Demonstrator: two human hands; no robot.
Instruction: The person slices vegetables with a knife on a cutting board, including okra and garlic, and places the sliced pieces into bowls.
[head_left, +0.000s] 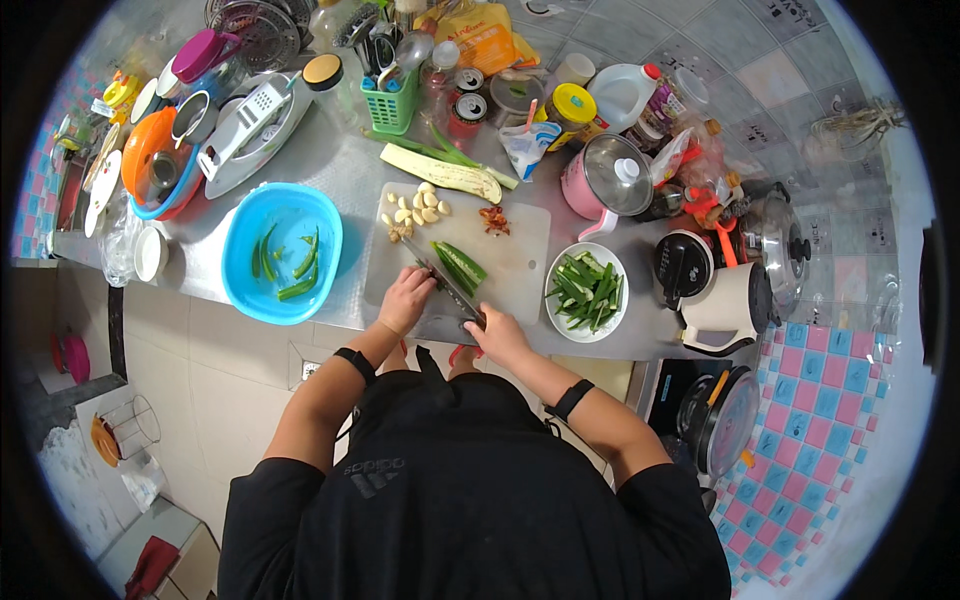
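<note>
My right hand (499, 334) grips the handle of a kitchen knife (451, 286), whose blade lies diagonally over a translucent cutting board (517, 281). Close to the blade's left side, my left hand (409, 300) rests on the board with curled fingers; what lies under them is hidden. Just right of the blade is a green vegetable piece (459, 266) with lengthwise lines. Peeled garlic cloves (421, 204), small tan bits (400, 231) and chopped dark red pieces (495, 221) sit farther back on the board. A pale, long vegetable piece (442, 172) lies along its far edge.
A blue basin (330, 255) with green peppers (306, 262) stands left. To the right, a white plate (551, 301) bears cut green pieces (589, 292). Behind it are a pink pot (585, 184) and a cream kettle (720, 307). Green stalks (450, 150) lie behind the board.
</note>
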